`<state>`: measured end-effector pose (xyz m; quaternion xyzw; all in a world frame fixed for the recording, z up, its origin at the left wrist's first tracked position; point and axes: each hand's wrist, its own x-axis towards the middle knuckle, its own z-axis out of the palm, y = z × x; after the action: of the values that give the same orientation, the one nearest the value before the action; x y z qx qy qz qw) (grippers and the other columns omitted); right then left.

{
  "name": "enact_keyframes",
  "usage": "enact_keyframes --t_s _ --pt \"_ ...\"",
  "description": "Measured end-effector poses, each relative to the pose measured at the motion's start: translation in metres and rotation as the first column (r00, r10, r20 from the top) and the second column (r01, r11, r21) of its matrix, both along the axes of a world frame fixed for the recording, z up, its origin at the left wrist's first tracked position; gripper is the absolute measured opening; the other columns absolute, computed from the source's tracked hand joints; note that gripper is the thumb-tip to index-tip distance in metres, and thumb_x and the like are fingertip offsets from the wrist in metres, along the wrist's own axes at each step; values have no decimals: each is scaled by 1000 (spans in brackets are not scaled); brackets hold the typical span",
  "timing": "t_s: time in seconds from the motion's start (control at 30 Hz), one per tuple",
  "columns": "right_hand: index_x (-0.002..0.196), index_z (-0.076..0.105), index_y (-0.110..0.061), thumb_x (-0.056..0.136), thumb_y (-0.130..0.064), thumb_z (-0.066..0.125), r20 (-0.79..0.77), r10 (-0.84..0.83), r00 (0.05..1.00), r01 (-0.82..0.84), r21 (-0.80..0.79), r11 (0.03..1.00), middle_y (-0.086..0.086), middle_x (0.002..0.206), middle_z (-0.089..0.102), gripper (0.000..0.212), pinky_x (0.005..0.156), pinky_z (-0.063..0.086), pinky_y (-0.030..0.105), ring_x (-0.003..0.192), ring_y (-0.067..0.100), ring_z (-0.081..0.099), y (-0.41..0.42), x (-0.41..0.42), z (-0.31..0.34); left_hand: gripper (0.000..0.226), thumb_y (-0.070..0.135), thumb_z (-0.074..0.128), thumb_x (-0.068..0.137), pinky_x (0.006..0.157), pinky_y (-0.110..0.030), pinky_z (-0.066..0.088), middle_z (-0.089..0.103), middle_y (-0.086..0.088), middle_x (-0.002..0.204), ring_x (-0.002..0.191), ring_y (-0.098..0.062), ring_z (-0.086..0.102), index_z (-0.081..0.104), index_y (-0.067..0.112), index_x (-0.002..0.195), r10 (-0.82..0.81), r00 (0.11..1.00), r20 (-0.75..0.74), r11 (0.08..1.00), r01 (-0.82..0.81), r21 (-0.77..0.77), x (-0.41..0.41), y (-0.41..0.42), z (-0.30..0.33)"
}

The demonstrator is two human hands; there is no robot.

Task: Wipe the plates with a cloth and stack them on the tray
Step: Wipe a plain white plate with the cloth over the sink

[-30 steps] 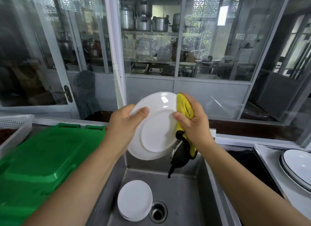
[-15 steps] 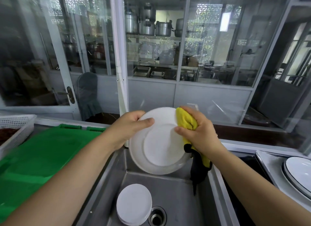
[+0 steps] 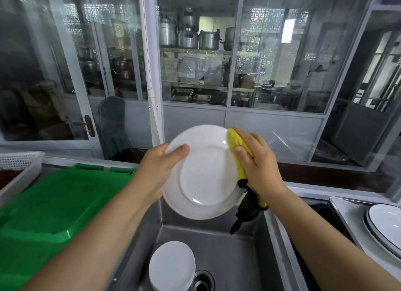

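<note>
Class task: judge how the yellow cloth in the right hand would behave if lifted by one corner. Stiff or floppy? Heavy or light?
Probably floppy: the yellow cloth folds over the white plate rim under the right hand, and its dark end dangles limp. Likely light, since it hangs from a loose grip.

Glass partition wall (image 3: pixel 275 58) with pale frames, steel pots (image 3: pixel 187 38) shelved behind, daylight through lattice screens (image 3: pixel 268 16).
</note>
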<state>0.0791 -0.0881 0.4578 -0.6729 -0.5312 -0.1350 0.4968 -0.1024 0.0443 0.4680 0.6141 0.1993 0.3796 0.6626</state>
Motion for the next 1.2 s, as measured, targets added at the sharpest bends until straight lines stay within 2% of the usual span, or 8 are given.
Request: enact_keyframes --t_s 0.1,0.2,0.37,0.47,0.63,0.73,1.0,1.2 --pt "141 42 -23 98 -27 46 -74 -68 995 73 65 995 -12 112 45 43 85 29 0 99 -12 44 -3 -5 -23 17 32 70 80 55 -31 56 76 -5 87 73 -21 72 73 18 91 96 991 95 984 -80 -162 -1 4 -3" --pt "142 40 -19 94 -27 44 -45 -125 991 129 83 988 -5 122 36 49 95 30 16 109 11 42 -4 -21 -45 22 34 66 85 59 -34 57 75 -5 94 81 -22 72 71 18 99 152 974 167 946 -94 -310 2 7 -10" --pt "131 55 -11 87 -21 58 377 -191 906 179 68 982 16 122 49 45 87 50 40 103 33 53 -13 -41 -66 33 39 57 92 77 -42 55 72 -7 109 99 -28 68 64 19 117 189 961 199 902 -90 -423 6 11 -18" --pt "128 56 -16 89 -26 57 525 -150 838 166 17 986 13 117 51 41 80 52 38 94 31 53 -18 -39 -62 33 38 55 93 81 -41 54 71 -7 111 101 -27 67 62 19 119 206 961 185 905 -115 -409 5 11 -21" --pt "122 64 -11 85 -22 59 472 -261 842 289 15 957 20 113 60 39 74 52 47 85 39 54 -3 -33 -19 12 32 64 88 56 -26 55 76 1 90 78 -17 72 71 22 93 205 971 122 953 -170 -249 7 1 -26" --pt "124 62 -11 89 -29 49 575 -229 786 272 12 962 19 114 60 41 71 52 46 83 39 55 11 -44 -1 12 30 65 88 63 -28 54 75 0 88 80 -18 72 75 25 83 189 978 92 971 -172 -165 14 -11 -28" --pt "119 66 -13 87 -20 59 660 58 749 25 -116 993 13 113 64 33 64 51 41 71 31 55 -1 -61 -40 17 39 64 87 59 -32 55 75 1 83 72 -17 72 69 23 90 220 972 78 948 -195 -250 5 2 -15" --pt "115 69 -9 76 -11 77 599 -130 790 210 -65 975 17 107 64 40 68 54 43 80 36 60 -18 -31 -44 17 37 60 91 73 -37 55 74 -1 98 88 -24 69 67 25 101 267 960 84 920 -228 -318 -1 8 -18"
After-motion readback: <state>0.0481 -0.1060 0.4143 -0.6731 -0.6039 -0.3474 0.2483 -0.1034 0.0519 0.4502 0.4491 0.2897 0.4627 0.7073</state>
